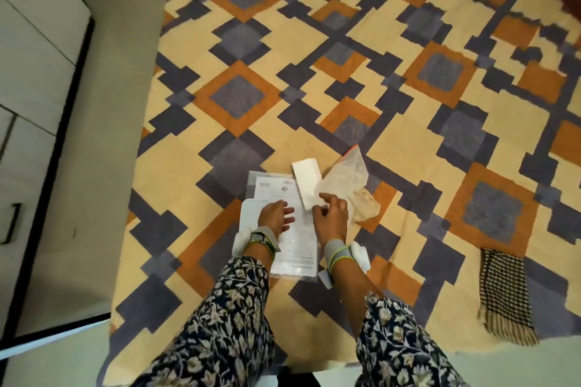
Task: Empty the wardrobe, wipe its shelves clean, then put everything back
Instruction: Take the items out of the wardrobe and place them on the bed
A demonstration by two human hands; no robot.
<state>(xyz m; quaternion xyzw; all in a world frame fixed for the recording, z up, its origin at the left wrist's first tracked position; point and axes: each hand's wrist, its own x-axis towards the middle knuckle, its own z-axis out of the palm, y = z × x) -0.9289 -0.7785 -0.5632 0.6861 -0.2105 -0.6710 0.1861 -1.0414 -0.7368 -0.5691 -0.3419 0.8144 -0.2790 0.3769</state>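
Nearest, the left hand [275, 215] rests with fingers loosely spread on a sleeved document [295, 254] lying on the bed's patterned blanket [408, 135]. The right hand [330, 214] pinches the near end of a white slip [306, 184]. A clear plastic bag [349, 177] lies just beyond.

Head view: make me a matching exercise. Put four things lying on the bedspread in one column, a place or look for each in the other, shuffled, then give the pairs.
Things
1. cloth
2. box
3. bag
4. sleeve

Descriptions
A. clear and crumpled, with a red strip at its far end
B. flat, with printed paper inside, under the left hand
C. checked, alone near the bedspread's near right edge
D. white, oblong, overlapping the far right corner of another thing

Pairs: 1-C, 2-D, 3-A, 4-B
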